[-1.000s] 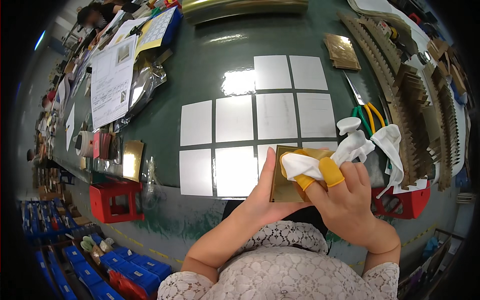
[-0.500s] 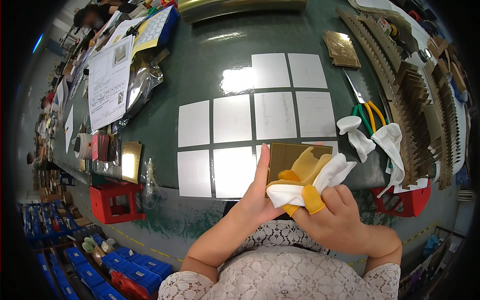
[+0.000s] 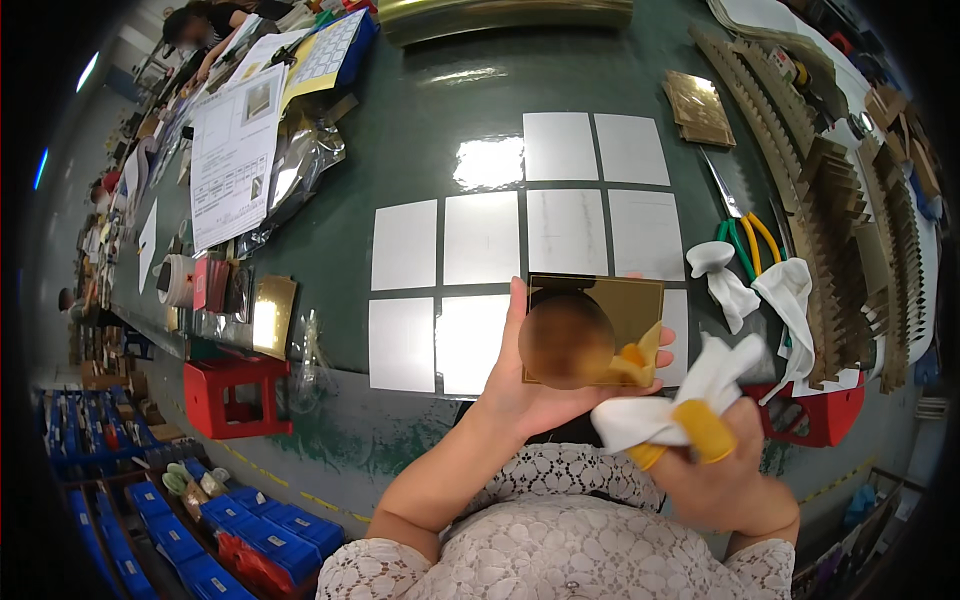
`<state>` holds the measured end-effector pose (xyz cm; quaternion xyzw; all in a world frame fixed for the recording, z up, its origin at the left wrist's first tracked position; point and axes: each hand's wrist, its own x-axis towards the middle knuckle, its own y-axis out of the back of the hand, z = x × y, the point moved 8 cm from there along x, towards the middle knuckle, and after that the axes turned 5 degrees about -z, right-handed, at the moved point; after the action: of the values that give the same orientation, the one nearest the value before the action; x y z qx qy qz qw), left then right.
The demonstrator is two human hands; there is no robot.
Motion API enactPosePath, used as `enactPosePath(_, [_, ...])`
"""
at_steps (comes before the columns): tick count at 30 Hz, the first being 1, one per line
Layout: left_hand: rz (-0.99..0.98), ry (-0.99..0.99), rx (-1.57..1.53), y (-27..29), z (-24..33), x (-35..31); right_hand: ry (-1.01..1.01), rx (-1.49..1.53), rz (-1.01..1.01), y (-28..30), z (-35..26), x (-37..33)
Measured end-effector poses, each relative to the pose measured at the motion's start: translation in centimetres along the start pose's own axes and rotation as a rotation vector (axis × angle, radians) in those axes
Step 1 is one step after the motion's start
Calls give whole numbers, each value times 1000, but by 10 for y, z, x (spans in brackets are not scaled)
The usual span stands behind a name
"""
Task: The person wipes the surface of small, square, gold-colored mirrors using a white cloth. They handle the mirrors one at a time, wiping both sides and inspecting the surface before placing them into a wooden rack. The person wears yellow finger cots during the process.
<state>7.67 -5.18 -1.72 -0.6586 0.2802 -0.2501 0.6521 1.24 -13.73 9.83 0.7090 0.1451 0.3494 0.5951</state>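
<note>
A gold mirror plate (image 3: 640,300) lies flat on the palm and fingers of my left hand (image 3: 520,405), its edges gripped between thumb and fingertips. My right hand (image 3: 725,465), with yellow covers on some fingers, is closed on a crumpled white cloth (image 3: 640,420). The cloth is just off the plate's lower right corner, apart from it. The hand is a little blurred. Beneath and beyond the plate, white rectangular sheets (image 3: 482,238) lie in rows on the dark green table (image 3: 430,120); the plate and my left hand cover part of the nearest row.
At the right lie scissors (image 3: 735,205) with yellow and green handles, white cloths (image 3: 785,290), stacked gold plates (image 3: 700,105) and toothed brown racks (image 3: 835,220). Papers (image 3: 235,160) and a gold piece (image 3: 272,315) are at left. Red stools (image 3: 238,395) stand below the table edge.
My right hand with the cloth has moved right and down, off the plate. The plate's surface now shows, tilted flatter in my left hand. The view has shifted slightly.
</note>
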Motion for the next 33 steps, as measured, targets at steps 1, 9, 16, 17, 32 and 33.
enactPosePath(1, [14,-13,-8,0,2,0,-83,24,25,1,11,-3])
enactPosePath(9, [-191,13,50,-8,5,-1,-482,-58,83,8,85,-31])
enactPosePath(16, [-165,18,28,-9,3,-1,-787,-71,-58,-25,141,-63])
enactPosePath(17, [-142,17,55,-8,3,-3,-844,-63,-92,-29,145,-70])
enactPosePath(32, [-79,37,19,-20,-15,-29,-568,177,249,24,58,-37])
enactPosePath(33, [-97,35,27,-21,-16,-33,-541,189,239,23,51,-36])
